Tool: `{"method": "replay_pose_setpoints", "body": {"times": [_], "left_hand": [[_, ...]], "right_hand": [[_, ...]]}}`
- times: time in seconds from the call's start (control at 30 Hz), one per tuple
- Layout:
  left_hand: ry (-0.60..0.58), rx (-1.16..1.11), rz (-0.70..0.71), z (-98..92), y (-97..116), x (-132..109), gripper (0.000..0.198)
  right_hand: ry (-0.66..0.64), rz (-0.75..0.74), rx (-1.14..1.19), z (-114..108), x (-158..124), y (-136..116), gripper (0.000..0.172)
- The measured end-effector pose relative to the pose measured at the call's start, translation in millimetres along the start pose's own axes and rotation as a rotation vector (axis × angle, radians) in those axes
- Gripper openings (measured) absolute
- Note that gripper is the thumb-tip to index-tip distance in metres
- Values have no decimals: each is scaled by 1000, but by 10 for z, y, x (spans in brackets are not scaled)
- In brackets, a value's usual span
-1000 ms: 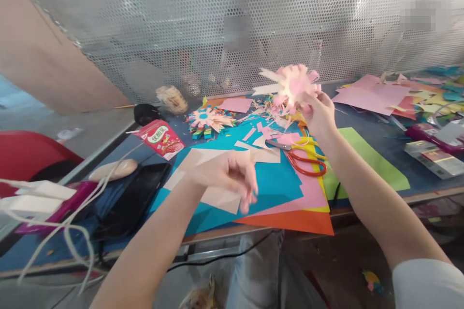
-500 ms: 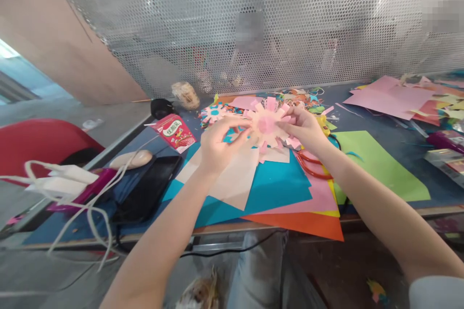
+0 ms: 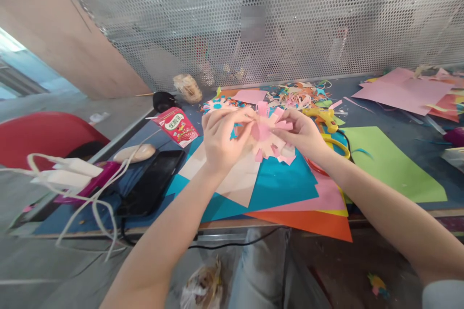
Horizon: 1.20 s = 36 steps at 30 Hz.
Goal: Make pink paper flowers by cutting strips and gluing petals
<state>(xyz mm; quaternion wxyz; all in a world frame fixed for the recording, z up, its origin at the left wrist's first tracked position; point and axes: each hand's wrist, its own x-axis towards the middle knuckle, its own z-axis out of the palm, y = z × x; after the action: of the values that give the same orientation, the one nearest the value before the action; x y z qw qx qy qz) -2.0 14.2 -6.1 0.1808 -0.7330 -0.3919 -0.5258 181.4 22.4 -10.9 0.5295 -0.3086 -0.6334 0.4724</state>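
Observation:
A pink and cream paper flower (image 3: 266,136) with strip petals is held up over the stack of coloured paper. My left hand (image 3: 226,136) pinches its left side between thumb and fingertips. On the opposite side, my right hand (image 3: 302,130) grips the petals, thumb across the front. Beneath lie cream sheets (image 3: 239,181) on blue paper (image 3: 286,190), with pink and orange paper (image 3: 308,224) under them. Scissors with yellow handles (image 3: 324,118) rest beside my right wrist. Behind my left hand sits a blue-centred paper flower (image 3: 218,104), partly covered.
A red drink carton (image 3: 177,126), a mouse (image 3: 135,153), a black phone (image 3: 152,183) and a power strip with white cables (image 3: 87,181) stand at the left. Paper scraps (image 3: 297,96) lie at the back. Green paper (image 3: 391,164) lies right, pink sheets (image 3: 406,89) beyond. Perforated metal (image 3: 290,24) borders the table.
My left hand has moved right, its fingers closing further over the flower's left side. The flower has turned and tilted slightly in my hands. The whole view has shifted a little.

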Motion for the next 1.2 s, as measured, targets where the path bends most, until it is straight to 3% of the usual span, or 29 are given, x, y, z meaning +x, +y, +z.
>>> {"method": "replay_pose_setpoints", "body": {"times": [0.1,0.37,0.53,0.63,0.73,0.9,1.03,1.2], "left_hand": [[26,-14,-14,1,-48,18,16],[183,-166,-180,25,-289,107,30],[32,-69,86,53,-137,42,38],[48,52,173,77,-46,-6,47],[72,128,110,76,-44,-14,47],[10,107,64,34,-143,12,37],[-20,76,38,19,-171,26,30],[29,22,-56,12,-165,71,32]], "right_hand": [[18,46,23,-16,12,6,25],[146,105,-19,-101,74,79,26],[161,86,-25,-113,84,95,27],[95,74,12,-74,58,53,28],[39,36,22,-26,27,12,28],[4,4,3,13,-4,3,28],[23,4,10,18,-1,19,27],[78,66,15,-8,30,66,26]]}}
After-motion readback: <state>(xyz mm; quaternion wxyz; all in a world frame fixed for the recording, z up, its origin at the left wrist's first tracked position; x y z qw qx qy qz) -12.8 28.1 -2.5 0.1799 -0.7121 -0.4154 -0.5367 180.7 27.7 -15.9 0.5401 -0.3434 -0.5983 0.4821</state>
